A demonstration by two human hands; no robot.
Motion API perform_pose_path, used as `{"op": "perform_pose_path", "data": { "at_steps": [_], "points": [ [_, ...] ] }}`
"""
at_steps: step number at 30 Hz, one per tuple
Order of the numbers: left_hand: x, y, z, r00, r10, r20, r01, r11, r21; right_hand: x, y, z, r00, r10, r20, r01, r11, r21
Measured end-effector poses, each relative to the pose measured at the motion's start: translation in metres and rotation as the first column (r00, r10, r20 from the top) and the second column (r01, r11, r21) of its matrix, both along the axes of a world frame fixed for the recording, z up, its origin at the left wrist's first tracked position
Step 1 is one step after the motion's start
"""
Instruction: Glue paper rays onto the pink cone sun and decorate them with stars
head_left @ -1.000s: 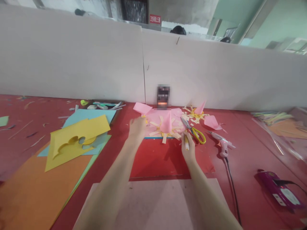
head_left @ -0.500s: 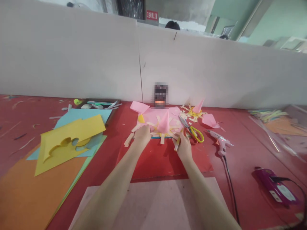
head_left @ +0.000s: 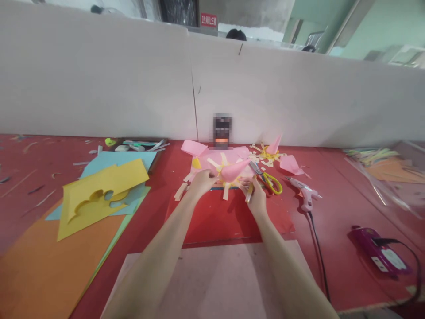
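A pink paper cone (head_left: 235, 171) with pale yellow strips fanned round its base leans to the right in front of me. My left hand (head_left: 202, 182) is closed at the left edge of this base, its fingertips pinching the paper there. Close to the base's right side, my right hand (head_left: 257, 198) is closed round a narrow yellow-and-white strip (head_left: 249, 193); its exact kind is unclear. Scissors (head_left: 272, 182) with yellow and red handles lie just beyond that hand. Another pink cone (head_left: 274, 145) on yellow strips stands farther back, among small paper scraps.
A glue gun (head_left: 307, 195) with a black cord lies at the right, near a purple power box (head_left: 381, 251). Yellow cut paper (head_left: 89, 215) tops blue, green and orange sheets at the left. A white partition (head_left: 133, 84) rises behind the red table.
The near cone has gone from upright to tilted, its tip now pointing right. My left hand has shifted slightly right and away from me. The right hand still holds the narrow strip.
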State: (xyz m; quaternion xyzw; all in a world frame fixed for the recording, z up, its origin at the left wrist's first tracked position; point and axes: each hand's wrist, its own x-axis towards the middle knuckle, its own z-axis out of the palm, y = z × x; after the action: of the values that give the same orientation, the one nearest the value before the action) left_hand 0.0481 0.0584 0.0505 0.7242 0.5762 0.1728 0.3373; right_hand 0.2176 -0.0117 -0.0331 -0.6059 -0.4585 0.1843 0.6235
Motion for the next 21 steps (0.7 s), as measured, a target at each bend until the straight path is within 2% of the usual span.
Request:
{"op": "perform_pose_path", "data": {
  "at_steps": [5,8,10,16,21],
  "points": [
    [0.004,0.004,-0.007,0.984,0.004,0.178,0.009,0.997,-0.07,0.0,0.0,0.007,0.975,0.076,-0.206,-0.067,0.996,0.051],
    [0.006,0.008,-0.012,0.976,0.016,0.216,0.001,0.997,-0.081,0.0,0.001,0.008,0.945,0.106,-0.311,-0.097,0.994,0.043],
    [0.005,0.009,-0.013,0.978,0.013,0.207,0.005,0.996,-0.088,0.001,0.003,0.007,0.941,0.109,-0.321,-0.101,0.994,0.043],
    [-0.003,-0.005,-0.006,0.997,-0.075,-0.004,0.074,0.989,-0.128,0.0,0.005,0.004,0.97,0.11,-0.216,-0.101,0.994,0.049],
    [-0.001,-0.021,0.006,0.967,-0.105,-0.232,0.089,0.993,-0.078,0.001,-0.001,0.005,0.991,0.125,-0.044,-0.124,0.992,0.025]
  ]
}}
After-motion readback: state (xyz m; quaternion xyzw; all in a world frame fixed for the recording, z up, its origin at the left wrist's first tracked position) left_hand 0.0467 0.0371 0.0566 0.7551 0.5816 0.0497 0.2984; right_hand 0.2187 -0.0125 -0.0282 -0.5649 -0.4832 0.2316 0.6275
